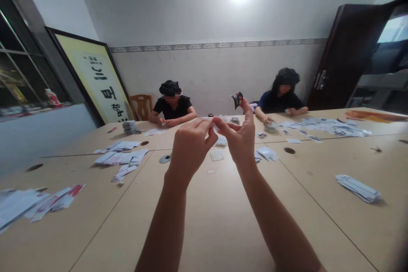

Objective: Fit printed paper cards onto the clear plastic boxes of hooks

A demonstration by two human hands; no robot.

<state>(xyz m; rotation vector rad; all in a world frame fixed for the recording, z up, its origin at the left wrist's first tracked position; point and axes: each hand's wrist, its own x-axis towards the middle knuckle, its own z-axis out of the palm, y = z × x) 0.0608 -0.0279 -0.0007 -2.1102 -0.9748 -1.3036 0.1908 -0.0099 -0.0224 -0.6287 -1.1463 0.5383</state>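
My left hand [192,145] is raised over the table with its fingers curled into a pinch. What lies in that pinch is hidden; a thin pale edge shows near the fingertips. Close beside it, my right hand [241,138] reaches its thumb toward the left fingertips. At the raised fingers of my right hand is a small black printed label [236,100] with white and red marks. Below the hands, a small pale stack of squares [217,155] and a little red-edged label [211,171] lie on the table [219,221].
Across the table, one person [172,106] and another person [282,97] handle small pieces. Paper packets [121,157] and white sheets [22,204] lie at left. A bundle of strips [358,188] and many scattered cards [331,126] are at right. A cable hole [290,151] pierces the tabletop.
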